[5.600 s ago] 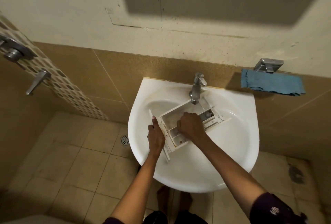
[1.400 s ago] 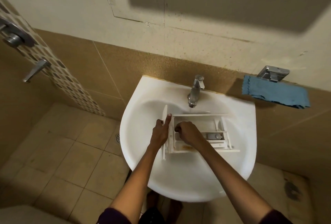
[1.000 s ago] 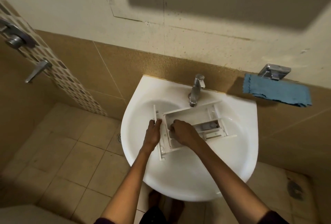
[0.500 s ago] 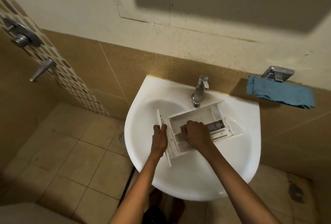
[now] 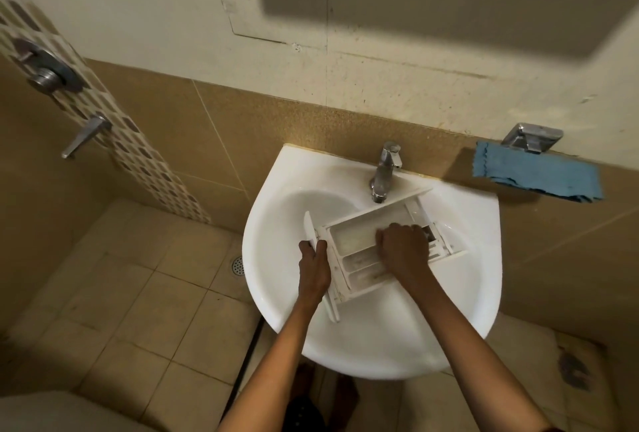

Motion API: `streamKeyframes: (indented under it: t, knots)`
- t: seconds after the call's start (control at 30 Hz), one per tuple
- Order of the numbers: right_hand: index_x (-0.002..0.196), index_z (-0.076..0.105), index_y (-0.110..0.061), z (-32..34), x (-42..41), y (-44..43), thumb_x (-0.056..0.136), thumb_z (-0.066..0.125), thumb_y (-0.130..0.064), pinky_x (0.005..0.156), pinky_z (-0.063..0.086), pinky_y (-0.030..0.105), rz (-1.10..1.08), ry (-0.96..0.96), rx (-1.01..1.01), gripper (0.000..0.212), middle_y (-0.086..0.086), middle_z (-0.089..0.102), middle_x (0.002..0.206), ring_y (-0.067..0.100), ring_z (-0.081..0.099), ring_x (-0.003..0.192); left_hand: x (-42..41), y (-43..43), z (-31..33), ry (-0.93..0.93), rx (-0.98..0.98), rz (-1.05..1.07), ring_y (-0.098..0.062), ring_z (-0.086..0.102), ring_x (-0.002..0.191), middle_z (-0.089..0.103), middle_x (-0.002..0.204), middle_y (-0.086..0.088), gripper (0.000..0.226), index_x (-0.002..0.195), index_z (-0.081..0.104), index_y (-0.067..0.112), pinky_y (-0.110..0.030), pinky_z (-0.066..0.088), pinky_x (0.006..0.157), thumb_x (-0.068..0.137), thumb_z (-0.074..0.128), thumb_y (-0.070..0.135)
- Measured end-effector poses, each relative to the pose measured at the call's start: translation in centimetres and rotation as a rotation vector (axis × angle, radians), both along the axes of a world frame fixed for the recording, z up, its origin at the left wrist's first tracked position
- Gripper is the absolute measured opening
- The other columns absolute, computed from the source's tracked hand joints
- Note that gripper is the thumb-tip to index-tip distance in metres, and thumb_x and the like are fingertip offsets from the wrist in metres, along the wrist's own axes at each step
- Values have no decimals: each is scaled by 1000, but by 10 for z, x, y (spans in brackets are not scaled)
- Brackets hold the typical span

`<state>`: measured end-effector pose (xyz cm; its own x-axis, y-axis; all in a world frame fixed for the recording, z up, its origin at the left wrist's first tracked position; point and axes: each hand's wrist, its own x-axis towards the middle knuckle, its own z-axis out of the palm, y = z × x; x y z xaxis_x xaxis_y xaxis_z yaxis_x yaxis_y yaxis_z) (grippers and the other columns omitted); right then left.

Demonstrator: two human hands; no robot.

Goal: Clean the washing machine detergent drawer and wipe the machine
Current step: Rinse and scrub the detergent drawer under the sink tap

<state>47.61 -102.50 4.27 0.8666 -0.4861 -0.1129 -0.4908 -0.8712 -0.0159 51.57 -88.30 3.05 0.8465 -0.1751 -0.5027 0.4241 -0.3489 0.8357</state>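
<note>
Your left hand (image 5: pixel 313 265) grips the white plastic detergent drawer (image 5: pixel 352 238) by its front panel, steadying it in the white ceramic basin (image 5: pixel 484 258), mid-frame. Your right hand (image 5: pixel 404 248) curls inside, likely scrubbing; I cannot tell whether it holds anything.

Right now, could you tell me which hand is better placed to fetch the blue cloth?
The right hand, probably: the cloth hangs right of the sink, on its side, while the left hand grips the drawer front and steadies it.
</note>
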Motion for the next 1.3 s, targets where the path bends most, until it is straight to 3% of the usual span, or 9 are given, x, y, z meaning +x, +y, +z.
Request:
streamKeyframes:
  t: [0.07,0.27,0.43,0.53,0.7,0.83,0.93,1.0,1.3]
  knots:
    - [104,69,-6,-1,5,0,100,27,-25,93,36,35,1,31,-59,46,10,64,109,30,61,99,-1,0,0,-1,1,3,-17,46,73,46,80,3,24,103,36,8,-32,35,62,99,31,32]
    - [103,65,-10,-14,2,35,100,30,-27,88,34,33,344,17,210,39,6,58,110,28,59,97,-3,-3,1,-1,18,17,-15,47,71,50,85,-2,23,103,35,10,-31,35,63,99,32,32]
    - [104,64,-5,4,12,1,98,33,-28,85,41,33,50,38,104,39,10,64,110,31,59,103,-5,-1,0,-18,-8,23,-24,52,87,51,94,-3,22,107,36,12,-33,38,77,99,32,32]
    - [107,64,-6,4,16,6,99,33,-28,85,41,33,77,63,135,39,10,58,118,32,57,105,-4,0,1,-7,6,23,-24,52,88,53,100,-7,24,109,36,12,-33,38,77,99,32,33]
    - [84,67,-7,-13,4,25,97,29,-27,78,39,34,330,28,193,45,8,61,89,28,60,82,4,2,6,36,40,25,-23,49,91,50,106,-8,36,119,37,6,-32,35,77,99,31,35]
    - [48,62,-10,-12,4,3,79,34,-27,54,45,30,47,4,99,45,6,58,54,27,55,45,5,4,8,54,36,45,-26,50,96,51,113,-11,40,122,37,5,-33,37,80,98,32,37]
    - [75,71,-5,-9,10,-8,89,31,-24,72,46,36,-4,76,141,47,12,65,83,34,62,75,5,5,9,68,41,53,-25,49,94,53,117,-15,41,122,37,4,-33,36,79,97,32,37]
    - [87,69,-6,-14,14,-9,96,31,-25,81,43,37,48,-51,111,43,10,64,95,33,60,90,4,7,9,71,51,59,-24,48,92,53,118,-16,40,122,37,4,-33,36,78,97,33,36]
    - [97,64,-4,-13,24,-1,99,30,-27,87,41,34,73,-101,183,41,12,65,102,32,59,99,10,13,17,123,83,138,-30,50,101,51,122,-17,45,126,35,4,-33,36,80,96,34,37]
